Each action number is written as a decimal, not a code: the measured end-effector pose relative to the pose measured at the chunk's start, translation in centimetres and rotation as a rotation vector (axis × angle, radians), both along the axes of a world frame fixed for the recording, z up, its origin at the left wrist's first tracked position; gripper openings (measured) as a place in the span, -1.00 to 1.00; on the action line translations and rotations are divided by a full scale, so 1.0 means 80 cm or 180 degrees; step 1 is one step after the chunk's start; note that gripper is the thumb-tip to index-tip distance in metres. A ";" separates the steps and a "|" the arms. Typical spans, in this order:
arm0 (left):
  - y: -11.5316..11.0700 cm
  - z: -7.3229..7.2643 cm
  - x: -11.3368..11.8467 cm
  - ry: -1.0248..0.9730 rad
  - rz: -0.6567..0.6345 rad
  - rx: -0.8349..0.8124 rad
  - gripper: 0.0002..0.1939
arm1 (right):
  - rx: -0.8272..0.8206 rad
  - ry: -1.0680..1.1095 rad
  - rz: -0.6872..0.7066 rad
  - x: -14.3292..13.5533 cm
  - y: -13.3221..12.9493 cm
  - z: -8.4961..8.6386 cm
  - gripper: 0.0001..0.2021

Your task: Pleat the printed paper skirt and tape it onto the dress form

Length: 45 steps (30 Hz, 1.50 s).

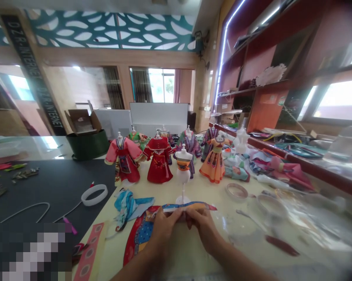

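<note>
Both my hands pinch the edge of a patterned fabric strip (203, 205), blue and orange with a red tip, just above the table. My left hand (166, 224) grips its left part, thumb toward the middle. Close beside it, my right hand (203, 224) has its fingers closed on the strip. Under and left of my left hand lies a red and blue patterned fabric piece (134, 238); whether it joins the strip is hidden. Directly beyond the strip stands a small white dress form (183, 175) with an orange band around its chest.
Behind are several miniature dressed forms, including a red dress (158, 162) and an orange dress (213, 164). Blue fabric (130, 205) lies left, near a white tape roll (94, 195). At right are a tan tape roll (236, 191), a dark-red-handled tool (281, 245) and clear plastic (316, 222).
</note>
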State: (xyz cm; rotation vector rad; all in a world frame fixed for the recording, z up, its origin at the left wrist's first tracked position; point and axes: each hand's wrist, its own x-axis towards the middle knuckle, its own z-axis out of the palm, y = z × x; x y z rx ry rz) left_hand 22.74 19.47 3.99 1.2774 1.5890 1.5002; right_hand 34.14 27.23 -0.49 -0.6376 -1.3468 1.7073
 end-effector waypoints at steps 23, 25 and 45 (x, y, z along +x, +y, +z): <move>0.010 -0.017 0.005 -0.1210 0.0535 -0.1114 -0.95 | 0.0013 -0.0797 0.0273 0.012 0.007 -0.019 -0.66; 0.010 -0.018 0.004 -0.1289 0.0543 -0.1137 -0.95 | -0.0014 -0.0842 0.0224 0.012 0.006 -0.020 -0.72; 0.005 -0.011 0.005 -0.0939 0.0385 -0.1035 -0.89 | 0.0046 -0.0715 0.0372 0.015 -0.004 0.001 -0.72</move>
